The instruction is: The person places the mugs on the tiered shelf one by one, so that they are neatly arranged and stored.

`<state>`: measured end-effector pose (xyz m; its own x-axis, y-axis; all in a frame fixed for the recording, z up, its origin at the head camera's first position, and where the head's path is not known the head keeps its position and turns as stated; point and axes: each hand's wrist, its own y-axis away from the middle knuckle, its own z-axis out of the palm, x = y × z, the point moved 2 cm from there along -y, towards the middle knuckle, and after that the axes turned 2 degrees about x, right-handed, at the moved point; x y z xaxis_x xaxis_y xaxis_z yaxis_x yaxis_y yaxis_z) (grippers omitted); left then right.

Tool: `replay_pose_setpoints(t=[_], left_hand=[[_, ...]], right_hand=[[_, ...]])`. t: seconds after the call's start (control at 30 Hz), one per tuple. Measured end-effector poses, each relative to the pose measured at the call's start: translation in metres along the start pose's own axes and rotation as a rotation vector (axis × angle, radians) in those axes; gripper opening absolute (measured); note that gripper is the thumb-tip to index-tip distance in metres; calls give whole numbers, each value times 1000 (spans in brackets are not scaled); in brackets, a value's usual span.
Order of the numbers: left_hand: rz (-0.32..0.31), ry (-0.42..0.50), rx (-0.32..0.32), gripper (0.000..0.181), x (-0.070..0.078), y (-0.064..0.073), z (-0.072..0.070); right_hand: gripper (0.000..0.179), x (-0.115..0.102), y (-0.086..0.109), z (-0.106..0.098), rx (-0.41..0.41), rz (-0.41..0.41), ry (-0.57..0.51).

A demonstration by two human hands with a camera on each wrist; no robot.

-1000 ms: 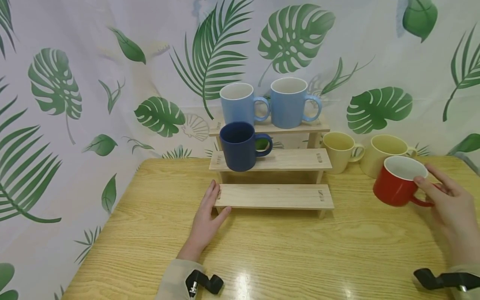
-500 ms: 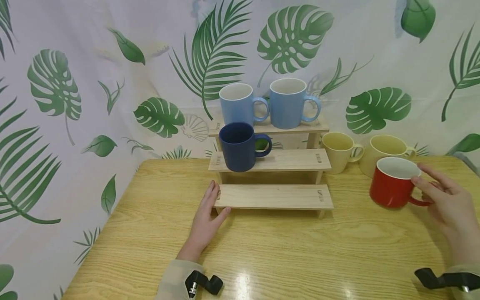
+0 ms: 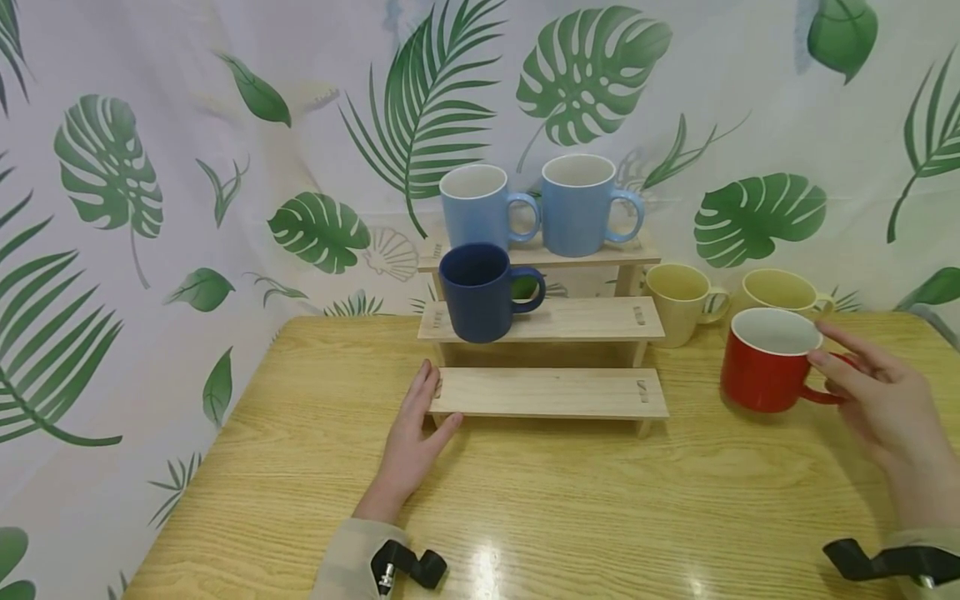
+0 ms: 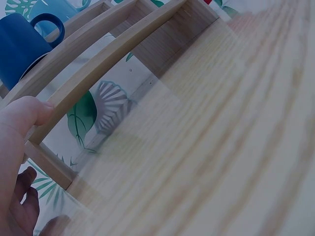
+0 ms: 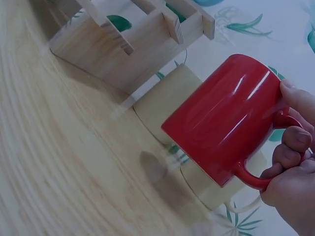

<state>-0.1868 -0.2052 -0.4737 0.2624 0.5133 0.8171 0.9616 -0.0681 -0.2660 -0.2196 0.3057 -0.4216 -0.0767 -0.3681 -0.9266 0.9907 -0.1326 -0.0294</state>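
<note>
Yellow-brown wood grain is spread over the worktop (image 3: pixel 525 508), by which the lower part of the head view is filled; pale reflected light is caught near the bottom edge. At the back and along the left side, the worktop is bounded by a white backdrop (image 3: pixel 232 150) printed with green palm and split leaves, and shallow folds are seen in it at upper left. At the far right edge, a grey object (image 3: pixel 936 321) is shown too little to be named.

At centre, a three-step shelf (image 3: pixel 627 282) of pale wood is stood before the backdrop. Two light blue mugs (image 3: pixel 577 208) are set side by side on its top step, and a dark blue mug (image 3: pixel 480 292) on the left part of the middle step. Two yellow mugs (image 3: pixel 677 312) are placed on the worktop right of the shelf.

At right of the frame, a red mug (image 3: pixel 768 362) is held above the worktop, one yellow mug being partly covered by it. Its handle (image 3: pixel 819 397) is pinched by the right hand (image 3: pixel 892 400), with the thumb near the rim. The left hand (image 3: pixel 408 433) is spread, its fingers laid along the bottom step's left end and its thumb against the front edge.
</note>
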Motion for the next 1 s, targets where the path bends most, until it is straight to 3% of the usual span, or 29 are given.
replay_pose_setpoints(t=[0.2, 0.43, 0.83, 1.0], left_hand=[[8, -15, 2, 74, 0, 0, 0], [10, -26, 4, 73, 0, 0, -1], [8, -30, -1, 73, -1, 0, -2], [11, -20, -4, 73, -1, 0, -1]], right_hand=[[44, -6, 4, 19, -52, -61, -41], [40, -13, 10, 42, -141, -162, -195], [41, -21, 16, 85, -110, -288, -409], [41, -23, 13, 98, -114, -268, -492]])
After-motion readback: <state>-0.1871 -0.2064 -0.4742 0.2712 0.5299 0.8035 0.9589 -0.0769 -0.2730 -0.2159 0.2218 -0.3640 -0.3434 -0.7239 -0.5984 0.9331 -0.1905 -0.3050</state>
